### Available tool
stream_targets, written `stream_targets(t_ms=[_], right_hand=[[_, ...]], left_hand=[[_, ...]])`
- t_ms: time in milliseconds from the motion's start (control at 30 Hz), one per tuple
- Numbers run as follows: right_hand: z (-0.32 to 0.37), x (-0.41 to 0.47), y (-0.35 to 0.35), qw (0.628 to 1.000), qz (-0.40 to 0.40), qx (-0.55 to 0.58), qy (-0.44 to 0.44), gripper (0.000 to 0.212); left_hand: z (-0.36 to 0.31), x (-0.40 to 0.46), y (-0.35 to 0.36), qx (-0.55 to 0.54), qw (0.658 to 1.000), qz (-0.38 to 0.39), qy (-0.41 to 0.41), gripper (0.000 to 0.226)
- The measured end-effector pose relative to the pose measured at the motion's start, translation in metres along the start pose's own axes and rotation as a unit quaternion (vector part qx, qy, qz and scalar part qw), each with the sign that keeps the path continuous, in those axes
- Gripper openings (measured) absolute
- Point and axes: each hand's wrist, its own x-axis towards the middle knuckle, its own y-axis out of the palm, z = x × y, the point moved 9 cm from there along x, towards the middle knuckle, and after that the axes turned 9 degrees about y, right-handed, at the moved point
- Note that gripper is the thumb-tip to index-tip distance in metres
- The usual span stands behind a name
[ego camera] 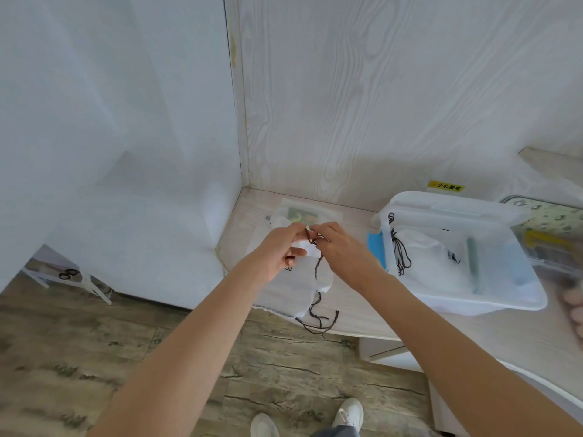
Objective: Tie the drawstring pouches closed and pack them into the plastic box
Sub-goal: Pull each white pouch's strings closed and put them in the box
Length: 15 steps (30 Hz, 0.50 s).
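Note:
A white drawstring pouch (303, 279) hangs over the table's near edge, its dark cord (317, 266) running up between my hands. My left hand (280, 250) pinches the cord at the gathered pouch mouth. My right hand (337, 247) pinches the same cord close beside it, fingertips nearly touching. Loose cord ends (318, 320) dangle below the pouch. The clear plastic box (394, 272) stands to the right, lid tipped back, with a white pouch (422, 247) and its black cord inside. Another pouch with a green print (303, 214) lies behind my hands.
The wooden table (347, 298) sits in a white wall corner. A blue item (375, 247) lies beside the box. A second patterned container (552, 234) stands at the far right. Plank floor and my white shoes are below; a white frame (63, 275) leans at left.

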Motion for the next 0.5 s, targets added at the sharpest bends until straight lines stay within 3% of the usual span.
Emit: stream_targets(t_ms=[200,300,400,500], right_hand=[[0.001,0.001,-0.005,0.999,-0.041,-0.006,0.016,0.038],[-0.008,0.001,-0.001,0.998,-0.032,-0.013,0.055,0.038],[-0.014,0.000,0.002,0.996,-0.003,0.015,0.086,0.037],[-0.018,-0.001,0.006,0.994,0.020,0.034,0.100,0.039]], left_hand=[[-0.028,0.001,0.001,0.242,0.963,0.013,0.115,0.025],[-0.029,0.005,0.003,0.317,0.939,0.030,0.127,0.033],[-0.025,0.007,0.004,0.298,0.945,0.040,0.125,0.028],[-0.018,0.005,0.003,0.187,0.976,0.031,0.103,0.027]])
